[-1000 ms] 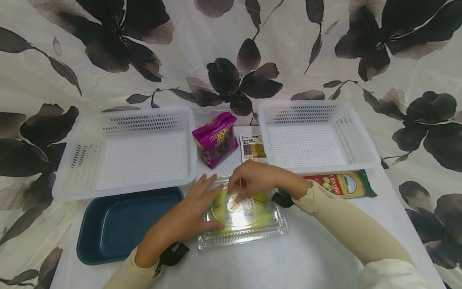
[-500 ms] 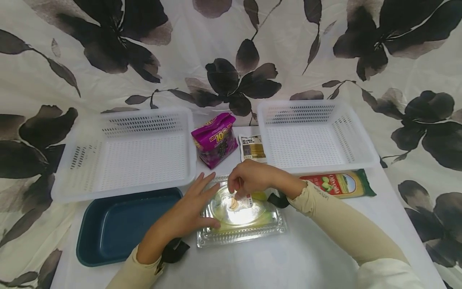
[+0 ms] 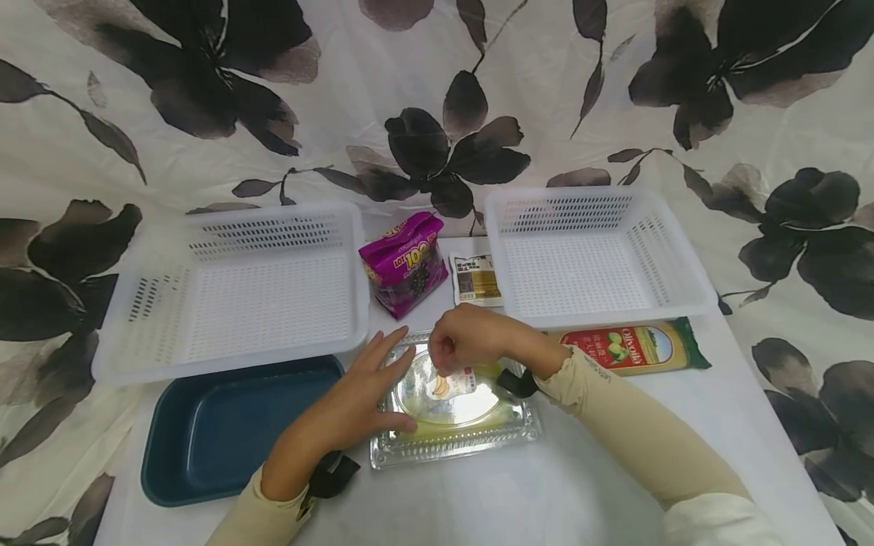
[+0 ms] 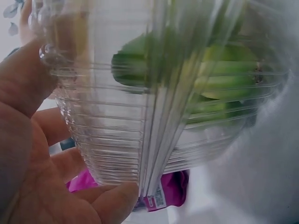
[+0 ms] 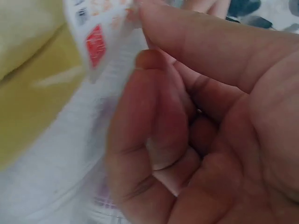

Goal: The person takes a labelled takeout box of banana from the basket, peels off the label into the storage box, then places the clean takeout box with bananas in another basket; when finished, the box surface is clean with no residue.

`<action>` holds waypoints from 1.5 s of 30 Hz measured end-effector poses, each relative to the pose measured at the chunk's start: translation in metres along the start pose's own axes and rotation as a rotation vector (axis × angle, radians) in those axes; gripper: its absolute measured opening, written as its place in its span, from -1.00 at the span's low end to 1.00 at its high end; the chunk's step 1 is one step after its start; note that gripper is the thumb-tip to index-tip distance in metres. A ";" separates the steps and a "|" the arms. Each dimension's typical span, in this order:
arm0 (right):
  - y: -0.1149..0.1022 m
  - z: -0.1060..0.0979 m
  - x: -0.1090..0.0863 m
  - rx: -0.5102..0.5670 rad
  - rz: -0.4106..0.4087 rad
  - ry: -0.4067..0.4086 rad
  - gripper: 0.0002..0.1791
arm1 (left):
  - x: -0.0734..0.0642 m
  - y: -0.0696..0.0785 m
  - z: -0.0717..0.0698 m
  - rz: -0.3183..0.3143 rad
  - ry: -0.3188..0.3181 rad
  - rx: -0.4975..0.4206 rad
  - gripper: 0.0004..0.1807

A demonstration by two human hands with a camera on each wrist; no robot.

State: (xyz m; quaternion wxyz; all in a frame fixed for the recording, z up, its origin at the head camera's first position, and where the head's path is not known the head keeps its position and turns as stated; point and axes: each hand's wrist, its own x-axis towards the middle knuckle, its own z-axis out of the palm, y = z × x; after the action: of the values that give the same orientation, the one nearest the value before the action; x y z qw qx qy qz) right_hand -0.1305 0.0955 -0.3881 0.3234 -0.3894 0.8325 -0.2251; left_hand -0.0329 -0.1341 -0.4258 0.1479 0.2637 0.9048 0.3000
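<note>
A clear plastic clamshell box [image 3: 478, 434] lies on the table before me, with green and yellow produce [image 4: 224, 79] showing through its wall. On its lid is a white sticker [image 3: 464, 381] with a banana picture. My right hand [image 3: 474, 337] bends over the lid and pinches the sticker's edge between thumb and curled fingers. Close up, the label [image 5: 96, 42] with its red mark stands at the thumb tip, a corner pointing down. My left hand [image 3: 355, 398] is spread along the box's left side, thumb near the front edge and fingers reaching toward the back.
White perforated baskets stand at the back left [image 3: 273, 296] and back right [image 3: 573, 273]. Between them are a purple bag [image 3: 403, 265] and a small brown-and-white packet [image 3: 476, 280]. A dark blue basin [image 3: 218, 432] sits left; a red-and-green Olivoila pack [image 3: 628, 345] lies right.
My right hand and forearm have shifted slightly left, and the gap between thumb and fingers has closed. The left hand and the box have stayed nearly in place.
</note>
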 end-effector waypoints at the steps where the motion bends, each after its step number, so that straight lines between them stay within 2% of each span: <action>1: 0.000 0.000 0.000 0.000 0.003 -0.008 -0.87 | 0.000 0.000 0.000 -0.001 -0.001 -0.001 0.13; 13: 0.003 -0.007 -0.003 0.006 -0.048 -0.108 -0.91 | 0.002 0.002 -0.001 -0.009 -0.014 0.010 0.11; 18: 0.004 -0.008 -0.003 -0.002 -0.082 -0.126 -0.89 | 0.002 0.001 -0.002 -0.006 -0.010 0.014 0.10; 45: 0.009 -0.010 0.001 0.081 -0.017 -0.179 -0.90 | 0.004 0.001 -0.002 0.002 -0.024 0.054 0.11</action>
State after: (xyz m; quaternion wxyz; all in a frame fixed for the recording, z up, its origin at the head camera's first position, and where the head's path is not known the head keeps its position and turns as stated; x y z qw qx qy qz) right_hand -0.1428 0.1009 -0.3870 0.4102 -0.4016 0.7872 -0.2253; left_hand -0.0367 -0.1322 -0.4245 0.1513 0.2722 0.9104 0.2724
